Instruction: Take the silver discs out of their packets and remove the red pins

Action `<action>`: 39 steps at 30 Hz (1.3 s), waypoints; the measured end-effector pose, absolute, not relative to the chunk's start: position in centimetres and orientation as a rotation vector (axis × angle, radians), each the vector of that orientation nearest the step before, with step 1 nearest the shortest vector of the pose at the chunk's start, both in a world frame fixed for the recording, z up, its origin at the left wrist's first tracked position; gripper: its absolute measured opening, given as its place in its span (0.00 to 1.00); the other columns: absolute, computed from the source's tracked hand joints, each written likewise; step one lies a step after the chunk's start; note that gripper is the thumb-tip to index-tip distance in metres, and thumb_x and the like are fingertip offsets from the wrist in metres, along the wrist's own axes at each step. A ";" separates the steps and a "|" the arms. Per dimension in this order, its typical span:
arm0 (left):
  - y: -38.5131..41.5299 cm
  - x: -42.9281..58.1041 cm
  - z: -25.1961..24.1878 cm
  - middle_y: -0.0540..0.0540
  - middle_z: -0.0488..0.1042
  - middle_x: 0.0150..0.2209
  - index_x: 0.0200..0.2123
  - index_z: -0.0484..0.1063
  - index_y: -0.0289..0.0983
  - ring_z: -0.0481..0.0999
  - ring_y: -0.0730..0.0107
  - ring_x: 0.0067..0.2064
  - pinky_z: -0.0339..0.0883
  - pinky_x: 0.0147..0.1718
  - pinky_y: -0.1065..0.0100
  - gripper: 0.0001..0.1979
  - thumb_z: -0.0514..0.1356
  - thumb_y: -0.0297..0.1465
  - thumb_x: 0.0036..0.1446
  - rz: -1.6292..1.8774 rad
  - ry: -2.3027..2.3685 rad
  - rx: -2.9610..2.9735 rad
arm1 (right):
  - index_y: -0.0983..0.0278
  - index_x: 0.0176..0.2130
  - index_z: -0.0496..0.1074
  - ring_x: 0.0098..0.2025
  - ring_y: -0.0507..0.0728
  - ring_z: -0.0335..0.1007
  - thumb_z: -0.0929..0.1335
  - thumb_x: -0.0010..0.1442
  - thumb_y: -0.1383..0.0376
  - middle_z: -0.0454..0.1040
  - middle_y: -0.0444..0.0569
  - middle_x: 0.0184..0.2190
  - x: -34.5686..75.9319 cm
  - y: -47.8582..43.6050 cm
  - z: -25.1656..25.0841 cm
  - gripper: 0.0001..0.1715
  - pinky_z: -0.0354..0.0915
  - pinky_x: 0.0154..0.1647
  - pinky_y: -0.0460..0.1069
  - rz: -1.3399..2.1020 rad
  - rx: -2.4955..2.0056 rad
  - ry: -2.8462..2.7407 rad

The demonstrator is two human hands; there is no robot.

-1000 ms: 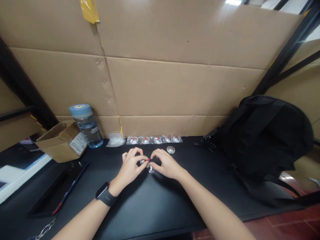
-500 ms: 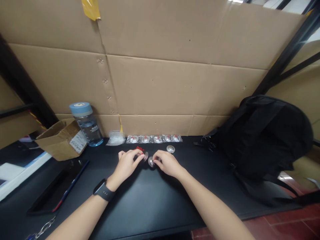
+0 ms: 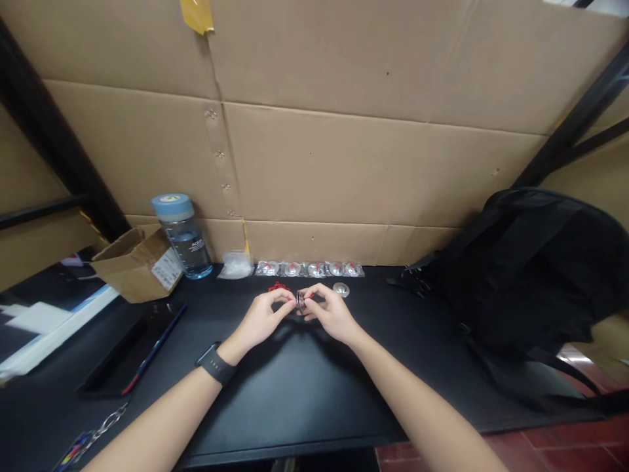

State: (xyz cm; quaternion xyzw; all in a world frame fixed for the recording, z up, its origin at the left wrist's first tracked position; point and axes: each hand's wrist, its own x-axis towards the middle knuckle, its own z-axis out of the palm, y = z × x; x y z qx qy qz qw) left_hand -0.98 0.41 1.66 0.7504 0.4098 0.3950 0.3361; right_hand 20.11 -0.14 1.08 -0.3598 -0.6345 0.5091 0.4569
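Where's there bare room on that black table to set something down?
Bare tabletop lies between the right hand and the backpack, and between the forearms. Crowded: the back edge, with wrapped discs and bottle; the left, with cardboard box and flat black object.

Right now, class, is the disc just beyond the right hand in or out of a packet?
Out: the disc lies visibly bare on the black tabletop, unlike the shiny plastic packets behind it.
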 end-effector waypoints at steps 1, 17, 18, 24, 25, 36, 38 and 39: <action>0.3 -1.0 1.8 0.45 0.83 0.40 0.39 0.78 0.38 0.81 0.62 0.43 0.70 0.46 0.65 0.12 0.60 0.40 0.66 1.024 1.076 1.972 | 0.60 0.47 0.71 0.37 0.54 0.81 0.72 0.64 0.52 0.75 0.52 0.53 20.1 0.0 0.9 0.17 0.78 0.36 0.50 1.290 -0.873 -1.541; 0.5 -1.9 2.5 0.50 0.83 0.46 0.40 0.79 0.45 0.77 0.60 0.49 0.59 0.52 0.58 0.11 0.59 0.41 0.67 0.903 1.309 2.288 | 0.62 0.55 0.74 0.31 0.55 0.79 0.80 0.51 0.56 0.80 0.46 0.33 20.9 0.2 1.3 0.35 0.76 0.38 0.51 1.418 -0.932 -1.648; 1.1 -2.6 2.5 0.49 0.82 0.47 0.41 0.79 0.46 0.76 0.58 0.51 0.57 0.53 0.56 0.11 0.59 0.42 0.67 0.938 1.428 2.294 | 0.62 0.54 0.74 0.32 0.55 0.79 0.80 0.51 0.57 0.79 0.46 0.34 21.0 0.2 1.4 0.34 0.76 0.39 0.51 1.394 -0.941 -1.665; 5.4 -10.1 0.8 0.41 0.77 0.56 0.49 0.78 0.43 0.67 0.47 0.58 0.53 0.51 0.52 0.13 0.62 0.37 0.63 0.990 2.185 2.193 | 0.59 0.52 0.76 0.40 0.55 0.80 0.79 0.52 0.58 0.72 0.50 0.51 21.8 0.3 2.1 0.28 0.76 0.48 0.51 1.211 -0.938 -1.747; 5.9 -11.1 0.5 0.41 0.77 0.56 0.47 0.79 0.43 0.67 0.47 0.58 0.53 0.50 0.53 0.12 0.62 0.38 0.62 0.957 2.206 2.179 | 0.59 0.52 0.76 0.40 0.55 0.80 0.79 0.53 0.57 0.72 0.50 0.51 21.9 0.4 2.1 0.28 0.76 0.48 0.51 1.196 -0.937 -1.760; 6.8 -12.3 0.2 0.40 0.78 0.55 0.44 0.79 0.41 0.67 0.48 0.56 0.53 0.49 0.53 0.13 0.55 0.36 0.67 0.923 2.254 2.183 | 0.58 0.52 0.76 0.39 0.54 0.79 0.78 0.55 0.56 0.71 0.50 0.52 22.7 0.5 2.7 0.26 0.77 0.46 0.52 1.106 -0.956 -1.812; 7.1 -12.6 -0.1 0.40 0.77 0.56 0.48 0.79 0.42 0.66 0.47 0.59 0.53 0.50 0.53 0.14 0.57 0.38 0.66 0.845 2.194 2.230 | 0.58 0.52 0.76 0.39 0.54 0.79 0.78 0.55 0.56 0.71 0.50 0.52 22.7 0.6 2.6 0.26 0.77 0.46 0.52 1.116 -0.957 -1.823; 7.2 -12.7 -0.3 0.40 0.78 0.56 0.49 0.79 0.42 0.66 0.47 0.59 0.53 0.50 0.53 0.15 0.58 0.38 0.65 0.800 2.162 2.252 | 0.59 0.52 0.76 0.39 0.54 0.80 0.78 0.55 0.55 0.71 0.51 0.52 22.7 0.6 2.6 0.26 0.77 0.46 0.52 1.118 -0.957 -1.828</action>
